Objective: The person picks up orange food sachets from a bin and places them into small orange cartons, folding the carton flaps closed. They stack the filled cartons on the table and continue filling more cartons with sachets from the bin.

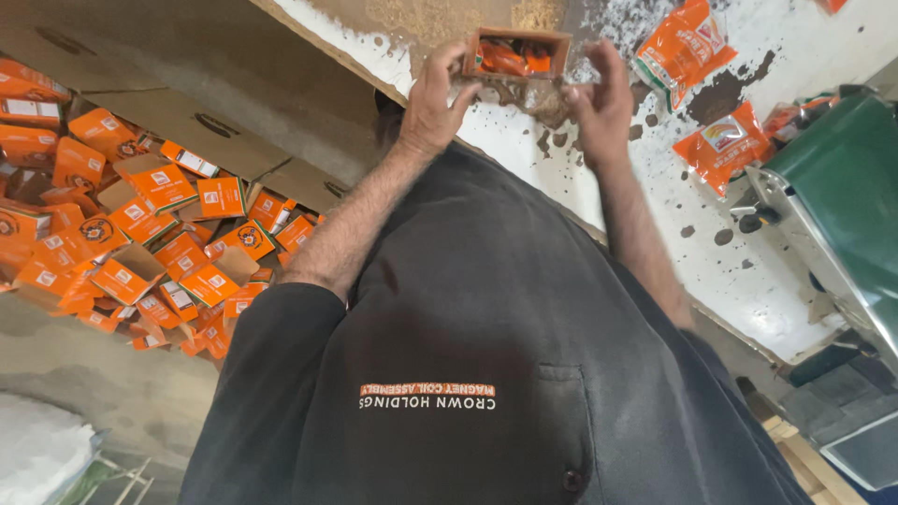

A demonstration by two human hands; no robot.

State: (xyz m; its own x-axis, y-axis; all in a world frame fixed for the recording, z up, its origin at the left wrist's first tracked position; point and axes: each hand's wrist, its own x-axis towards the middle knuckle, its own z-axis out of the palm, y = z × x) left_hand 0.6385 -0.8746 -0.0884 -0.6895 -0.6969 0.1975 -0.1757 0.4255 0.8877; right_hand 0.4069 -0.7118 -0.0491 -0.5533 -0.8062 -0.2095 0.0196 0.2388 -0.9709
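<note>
My two hands hold up a small open brown carton [517, 42] between them, with orange sachets showing inside it. My left hand [432, 98] grips the carton's left side, fingers curled on its edge. On the carton's right lower corner rests my right hand [599, 103], fingertips on the flap. Both forearms reach out from my dark shirt, which fills the lower half of the view. The carton hangs over a white table [748, 271] smeared with brown powder.
Two loose orange sachets [683, 47] [725, 145] lie on the table. At the left is a heap of several orange cartons [140, 224] beside a large flattened cardboard box [187, 84]. A green machine [832, 187] stands at the right edge.
</note>
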